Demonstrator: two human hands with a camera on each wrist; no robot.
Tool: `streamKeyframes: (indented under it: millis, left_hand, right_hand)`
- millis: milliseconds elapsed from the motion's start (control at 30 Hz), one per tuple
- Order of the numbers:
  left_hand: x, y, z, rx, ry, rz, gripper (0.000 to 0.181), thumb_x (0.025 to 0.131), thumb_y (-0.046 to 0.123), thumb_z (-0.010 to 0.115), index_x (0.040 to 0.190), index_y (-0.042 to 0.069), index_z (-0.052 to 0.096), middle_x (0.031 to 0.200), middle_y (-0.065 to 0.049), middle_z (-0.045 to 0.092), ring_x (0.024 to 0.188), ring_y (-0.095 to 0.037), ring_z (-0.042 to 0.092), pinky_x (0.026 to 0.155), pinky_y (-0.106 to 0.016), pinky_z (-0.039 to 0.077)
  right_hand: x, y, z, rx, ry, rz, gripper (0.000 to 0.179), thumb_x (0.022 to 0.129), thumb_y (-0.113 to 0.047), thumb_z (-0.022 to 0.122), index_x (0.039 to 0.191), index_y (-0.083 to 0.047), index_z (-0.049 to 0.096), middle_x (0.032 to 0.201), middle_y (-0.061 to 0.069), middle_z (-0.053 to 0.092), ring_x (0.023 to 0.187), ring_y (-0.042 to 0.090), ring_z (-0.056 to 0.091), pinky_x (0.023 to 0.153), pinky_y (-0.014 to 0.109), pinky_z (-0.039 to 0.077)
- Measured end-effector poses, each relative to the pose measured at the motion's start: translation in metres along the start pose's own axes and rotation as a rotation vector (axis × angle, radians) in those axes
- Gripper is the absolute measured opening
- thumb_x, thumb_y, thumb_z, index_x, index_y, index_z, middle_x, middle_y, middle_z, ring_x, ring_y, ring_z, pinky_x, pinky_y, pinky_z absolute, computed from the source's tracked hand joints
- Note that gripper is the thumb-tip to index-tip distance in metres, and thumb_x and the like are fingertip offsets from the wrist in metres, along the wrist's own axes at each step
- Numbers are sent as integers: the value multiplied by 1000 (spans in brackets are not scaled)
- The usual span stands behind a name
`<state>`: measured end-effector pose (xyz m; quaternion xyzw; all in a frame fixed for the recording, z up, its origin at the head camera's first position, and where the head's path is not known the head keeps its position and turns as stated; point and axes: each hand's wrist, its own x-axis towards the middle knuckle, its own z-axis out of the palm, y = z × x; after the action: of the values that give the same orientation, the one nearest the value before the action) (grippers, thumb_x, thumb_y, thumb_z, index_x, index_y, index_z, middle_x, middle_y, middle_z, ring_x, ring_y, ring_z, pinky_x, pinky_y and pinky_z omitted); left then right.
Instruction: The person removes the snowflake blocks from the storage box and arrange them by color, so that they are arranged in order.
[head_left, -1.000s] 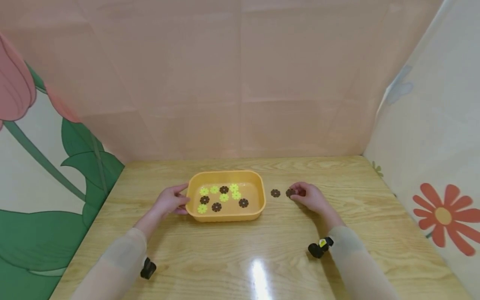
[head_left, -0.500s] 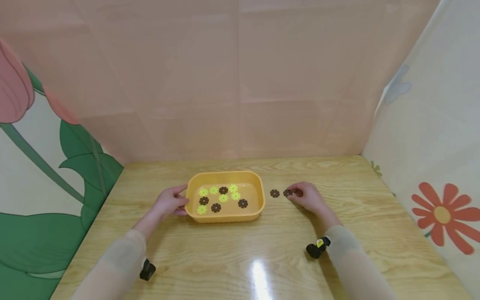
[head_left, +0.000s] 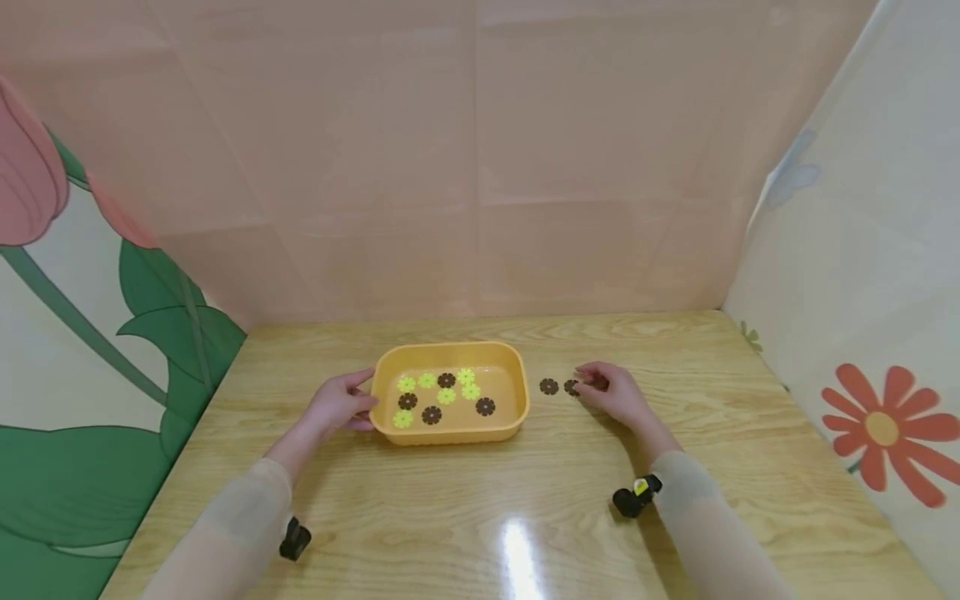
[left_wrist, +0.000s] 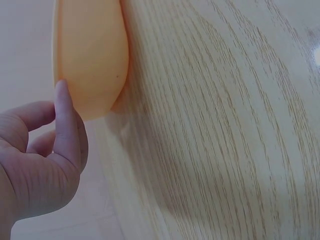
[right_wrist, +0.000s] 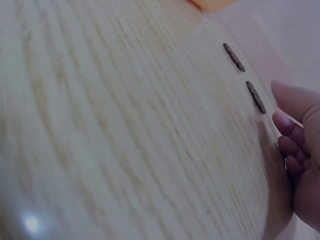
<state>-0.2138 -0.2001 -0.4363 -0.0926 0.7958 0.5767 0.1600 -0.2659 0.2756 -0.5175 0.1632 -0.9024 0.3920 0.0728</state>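
An orange plastic tray point(head_left: 450, 435) sits on the table with several yellow and brown flower-shaped discs in it. My left hand point(head_left: 341, 402) holds the tray's left end, its fingertips at the rim and outer wall. To the right of the tray a brown flower-shaped disc point(head_left: 549, 387) lies flat on the wood. Beside it lies a second brown disc point(head_left: 572, 387), partly covered by the fingers in the head view. My right hand point(head_left: 618, 396) is just right of this disc; in the right wrist view a small gap separates its thumb and fingers from the disc point(right_wrist: 256, 97).
The wooden table point(head_left: 420, 517) meets a pink backdrop point(head_left: 480, 167) at its far edge. A flower-printed sheet point(head_left: 885, 429) hangs on the right and a tulip-printed one point(head_left: 90, 333) on the left. Small black wrist cameras point(head_left: 636, 497) hang at both forearms.
The second brown disc has slid slightly left toward the first one, moved by my right hand, whose fingers have since parted from it. My left hand and the tray have stayed put.
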Motion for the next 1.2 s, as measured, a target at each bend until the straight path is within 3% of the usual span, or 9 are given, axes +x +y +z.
streamKeyframes:
  millis: [133, 367, 567, 800, 1033, 1200]
  left_hand:
    - [-1, 1, 0, 0, 6, -1, 65, 94, -3, 62, 153, 5, 36, 99, -18, 55, 67, -20, 64, 67, -35, 64]
    - [-1, 1, 1, 3, 9, 2, 65, 94, -3, 62, 152, 5, 36, 98, -18, 54, 66, -20, 64, 66, -34, 64]
    - [1, 0, 0, 2, 5, 2, 64, 94, -2, 62, 152, 5, 36, 97, -17, 55, 66, -20, 63, 66, -35, 63]
    - [0, 0, -1, 4, -1, 9, 64, 94, -2, 62, 152, 5, 36, 96, -16, 55, 65, -19, 63, 65, -34, 63]
    - [1, 0, -2, 11, 4, 7, 64, 94, -2, 62, 152, 5, 36, 96, -16, 55, 66, -19, 63, 65, -34, 63]
    - [0, 0, -1, 8, 6, 8, 64, 94, -2, 63, 152, 4, 36, 96, -16, 55, 67, -19, 63, 66, -34, 63]
  right_hand:
    - [-1, 1, -2, 67, 16, 49, 30, 92, -10, 71, 116, 7, 65, 93, 11, 64, 81, 20, 57, 69, 21, 51]
    - [-1, -2, -9, 83, 39, 95, 35, 94, -8, 68, 123, 8, 60, 96, 15, 61, 83, 22, 54, 69, 21, 49]
    - [4, -20, -13, 110, 36, 3, 36, 92, -2, 69, 125, 8, 58, 95, 16, 62, 81, 22, 57, 67, 20, 50]
    - [13, -95, -13, 175, -115, -191, 40, 87, 8, 70, 125, 11, 56, 95, 23, 64, 82, 31, 59, 66, 32, 55]
    - [39, -117, 15, 147, -332, -365, 44, 85, -2, 77, 125, 3, 61, 102, 9, 66, 93, 33, 61, 77, 42, 58]
    - [53, -135, 31, 86, -500, -418, 45, 85, -4, 77, 127, -2, 62, 112, 8, 66, 102, 35, 62, 89, 40, 55]
